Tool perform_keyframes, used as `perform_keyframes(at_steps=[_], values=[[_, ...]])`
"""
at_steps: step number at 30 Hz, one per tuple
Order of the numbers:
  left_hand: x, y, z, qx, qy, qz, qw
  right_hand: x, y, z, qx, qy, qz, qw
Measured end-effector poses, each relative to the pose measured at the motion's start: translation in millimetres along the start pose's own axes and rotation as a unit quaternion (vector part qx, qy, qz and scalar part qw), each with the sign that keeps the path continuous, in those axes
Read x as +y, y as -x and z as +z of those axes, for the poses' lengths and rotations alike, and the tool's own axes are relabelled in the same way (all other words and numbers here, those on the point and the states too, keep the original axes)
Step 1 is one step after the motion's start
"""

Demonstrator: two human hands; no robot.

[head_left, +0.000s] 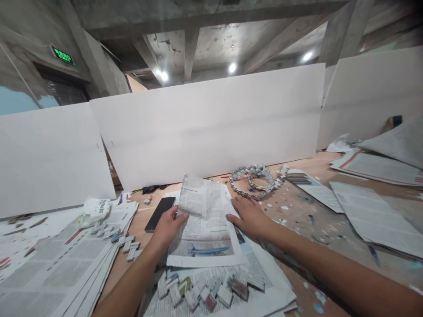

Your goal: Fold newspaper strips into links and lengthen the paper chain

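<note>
A newspaper sheet with a blue picture near its lower edge lies in front of me, its top left part raised. My left hand pinches its left edge, with the thumb on top and the other fingers partly hidden. My right hand rests at the sheet's right edge, fingers stretched out and thumb apart. Beneath lie more newspapers. Nearer to me, a zigzag strip of folded paper pieces lies across them. A black phone is just beyond my left hand.
Woven paper rings lie behind my right hand. Newspaper stacks with more folded pieces are at left; more sheets are at right. White boards stand along the back of the paint-spotted table.
</note>
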State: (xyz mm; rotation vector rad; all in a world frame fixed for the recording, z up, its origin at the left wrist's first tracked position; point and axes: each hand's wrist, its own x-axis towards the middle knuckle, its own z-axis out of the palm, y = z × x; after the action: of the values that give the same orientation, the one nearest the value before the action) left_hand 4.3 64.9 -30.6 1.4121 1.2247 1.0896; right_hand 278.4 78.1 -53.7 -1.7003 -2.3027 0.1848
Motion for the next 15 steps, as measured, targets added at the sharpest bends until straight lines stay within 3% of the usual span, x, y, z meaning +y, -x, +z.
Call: perform_keyframes(at_steps=[5, 11, 15], values=[[8, -1, -7.7, 0.025, 0.032, 0.018, 0.999, 1, -5, -2, 0.041, -0.049, -0.016, 0.998], [12, -1, -18.8, 0.038, 0.03, 0.024, 0.999, 3, -5, 2, 0.02, -0.077, -0.041, 0.996], [9, -2, -18.6, 0.017, 0.055, 0.025, 0.998, -3, -5, -8, 0.083, -0.187, -0.039, 0.978]])
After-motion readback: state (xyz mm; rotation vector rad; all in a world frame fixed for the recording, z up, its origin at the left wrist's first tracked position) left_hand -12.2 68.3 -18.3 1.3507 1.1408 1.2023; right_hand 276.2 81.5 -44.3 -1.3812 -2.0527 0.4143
